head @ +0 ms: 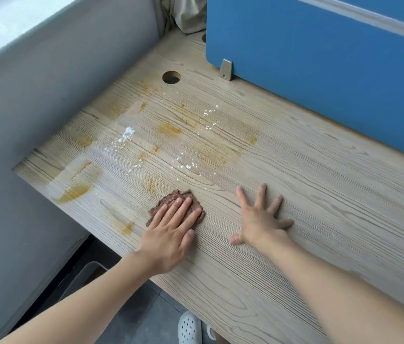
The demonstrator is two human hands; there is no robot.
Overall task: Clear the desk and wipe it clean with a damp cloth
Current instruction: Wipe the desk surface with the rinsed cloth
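Across the whole middle, wooden desk [307,194]: pale, with dark grain lines, messy on the left part, bare on the right.
Blue divider panel [320,70]: standing along the far edge of the desk, on the right.
Grey wall [59,83]: right against the left end of the desk.
Orange stains [168,130]: smeared in patches over the left part, beyond and left of the cloth.
Left hand [168,234]: flat and open, with straight fingers close together, pressing down on the cloth near the front edge.
Right hand [260,219]: flat and open on bare wood, with fingers spread wide, holding nothing, a little to the right of the cloth.
Brown cloth [171,198]: scrunched small, lying on the desk under the left fingers, peeking out past the fingertips.
White powder [127,134]: sprinkled in little bits among the stains.
White shoe [189,327]: down on the dark floor, below the front edge.
Round hole [171,77]: cut in the desk top, far back, near the panel.
Metal bracket [226,70]: at the bottom of the panel, touching the desk.
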